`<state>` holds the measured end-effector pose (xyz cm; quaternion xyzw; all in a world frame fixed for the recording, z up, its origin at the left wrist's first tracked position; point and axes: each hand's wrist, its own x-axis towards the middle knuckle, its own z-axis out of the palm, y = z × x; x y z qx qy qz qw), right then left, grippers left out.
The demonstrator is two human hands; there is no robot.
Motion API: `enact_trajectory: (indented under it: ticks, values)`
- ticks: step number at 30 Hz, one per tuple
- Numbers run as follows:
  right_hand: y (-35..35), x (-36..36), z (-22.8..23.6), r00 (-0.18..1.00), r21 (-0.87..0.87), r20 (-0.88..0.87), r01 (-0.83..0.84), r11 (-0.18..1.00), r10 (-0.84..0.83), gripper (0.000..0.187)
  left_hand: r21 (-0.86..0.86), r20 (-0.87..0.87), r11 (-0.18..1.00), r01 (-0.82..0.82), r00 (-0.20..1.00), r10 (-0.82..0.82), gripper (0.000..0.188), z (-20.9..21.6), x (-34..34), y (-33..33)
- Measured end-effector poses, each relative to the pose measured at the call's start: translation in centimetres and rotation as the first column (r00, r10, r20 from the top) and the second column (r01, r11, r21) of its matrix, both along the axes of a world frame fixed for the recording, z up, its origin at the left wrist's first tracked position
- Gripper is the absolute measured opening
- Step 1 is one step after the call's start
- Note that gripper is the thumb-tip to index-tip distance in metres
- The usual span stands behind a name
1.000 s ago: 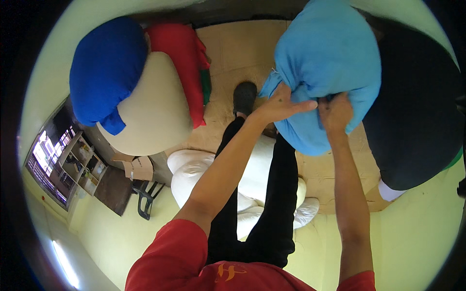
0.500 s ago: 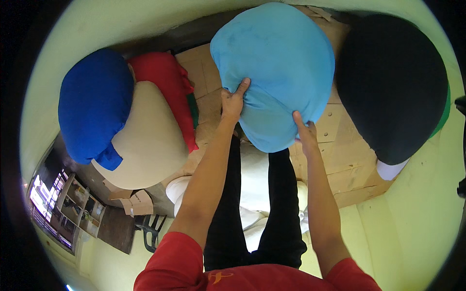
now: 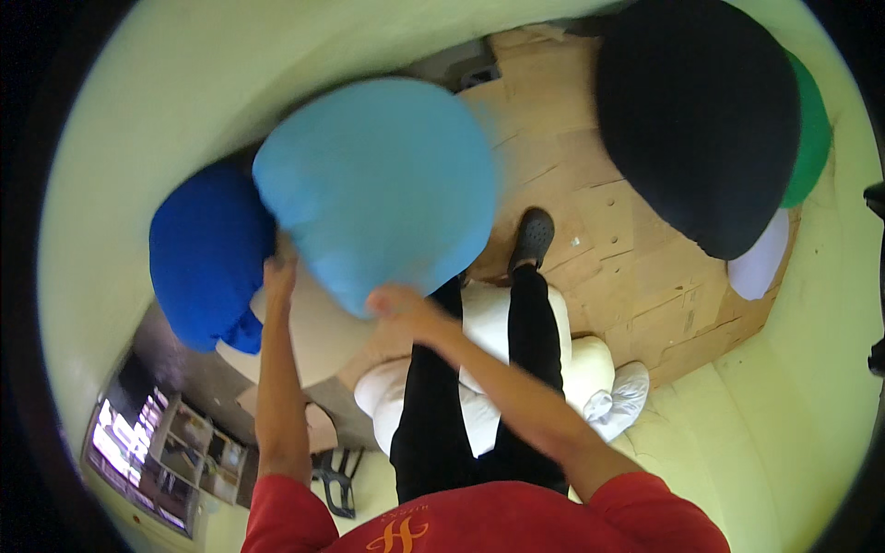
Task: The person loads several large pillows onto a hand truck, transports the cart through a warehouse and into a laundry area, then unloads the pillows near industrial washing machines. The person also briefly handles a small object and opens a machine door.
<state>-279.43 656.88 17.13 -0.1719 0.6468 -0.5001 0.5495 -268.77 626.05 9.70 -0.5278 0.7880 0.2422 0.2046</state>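
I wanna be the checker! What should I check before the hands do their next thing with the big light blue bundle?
1. Right hand gripping the light blue bundle: cannot tell, blurred at its lower edge.
2. Left hand gripping it: cannot tell, also blurred.
3. Black bundle out of its way: ok, well apart.
4. Dark blue bundle not touching it: cannot tell, they meet in the picture.
5. Visible shoe uncovered: ok.

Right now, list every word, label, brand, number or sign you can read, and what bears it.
Red shirt: a curling orange emblem on the chest; I don't copy its lettering.
Small marks beside the emblem: too small to read.
Light blue bundle, dark blue bundle, black bundle: no text visible.
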Motion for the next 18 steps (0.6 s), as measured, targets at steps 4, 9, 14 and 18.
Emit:
enact_trajectory:
  ticks: [4,9,14,18]
  values:
    - [-0.4,0.3,7.2,0.992,0.065,0.032,0.117,0.991,-0.119,0.020,0.245,-0.154,0.969,-0.038,0.985,0.078,0.056,5.5,-1.1,1.2]
    - [20.0,-7.7,9.9,0.876,0.282,-0.027,0.470,0.837,-0.482,0.023,0.531,-0.144,0.844,-0.078,0.973,0.180,0.053,7.7,-11.7,16.3]
    - [44.2,-21.8,13.1,0.638,0.370,-0.657,0.737,0.565,-0.401,0.039,0.638,-0.432,0.710,0.298,0.902,0.010,0.061,10.9,-27.1,34.5]
    - [56.8,-30.2,13.4,0.451,0.482,-0.715,0.872,0.090,-0.534,0.087,0.673,-0.525,0.597,0.436,0.851,-0.030,0.066,17.7,-43.0,45.9]
